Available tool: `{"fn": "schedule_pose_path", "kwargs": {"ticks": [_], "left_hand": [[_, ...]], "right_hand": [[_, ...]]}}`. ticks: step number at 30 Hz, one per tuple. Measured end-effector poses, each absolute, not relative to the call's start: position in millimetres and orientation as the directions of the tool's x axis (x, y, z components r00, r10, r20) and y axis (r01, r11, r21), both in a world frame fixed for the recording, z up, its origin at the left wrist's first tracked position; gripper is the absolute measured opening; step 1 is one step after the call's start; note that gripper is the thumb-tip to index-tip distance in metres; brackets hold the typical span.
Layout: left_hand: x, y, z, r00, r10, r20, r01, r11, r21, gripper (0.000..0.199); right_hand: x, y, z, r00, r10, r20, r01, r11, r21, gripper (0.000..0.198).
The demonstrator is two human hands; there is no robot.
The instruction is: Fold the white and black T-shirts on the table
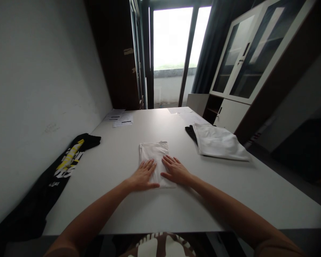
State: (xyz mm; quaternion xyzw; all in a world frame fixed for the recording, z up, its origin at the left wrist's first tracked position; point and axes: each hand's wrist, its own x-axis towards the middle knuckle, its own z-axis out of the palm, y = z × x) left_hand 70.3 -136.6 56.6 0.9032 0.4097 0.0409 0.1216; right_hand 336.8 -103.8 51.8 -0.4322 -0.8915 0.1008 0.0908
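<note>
A white folded garment (153,151) lies flat on the white table (160,210), in the middle near the front. My left hand (145,175) rests palm down on its left side, fingers stretched out and thumb pointing right. On its right side lies my right hand (176,170), also flat with the fingers extended. Both palms cover part of the cloth, so its lower corners are partly hidden. Layered edges show at the far end of the folded cloth. Neither hand grips anything.
Along the left wall stretches a black garment (50,178) with yellow and white print. White cloth (220,141) lies over something black at the right edge. Papers (123,119) sit at the far left corner, and more sheets (186,113) at the far right. A cabinet (235,60) stands beyond.
</note>
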Motion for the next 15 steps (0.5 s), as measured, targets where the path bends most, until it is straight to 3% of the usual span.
{"fn": "schedule_pose_path", "kwargs": {"ticks": [6,12,15], "left_hand": [[59,-128,67,0.69,0.72,-0.075,0.706,-0.646,0.291,0.115],[45,-124,75,0.686,0.718,-0.119,0.718,-0.641,0.27,0.115],[45,-126,79,0.667,0.742,-0.076,0.734,-0.635,0.239,0.109]], "right_hand": [[336,-108,59,-0.721,0.691,0.059,0.647,0.701,-0.3,0.094],[345,-106,64,-0.664,0.746,0.049,0.712,0.652,-0.262,0.093],[344,-110,66,-0.698,0.715,0.045,0.682,0.683,-0.262,0.094]]}}
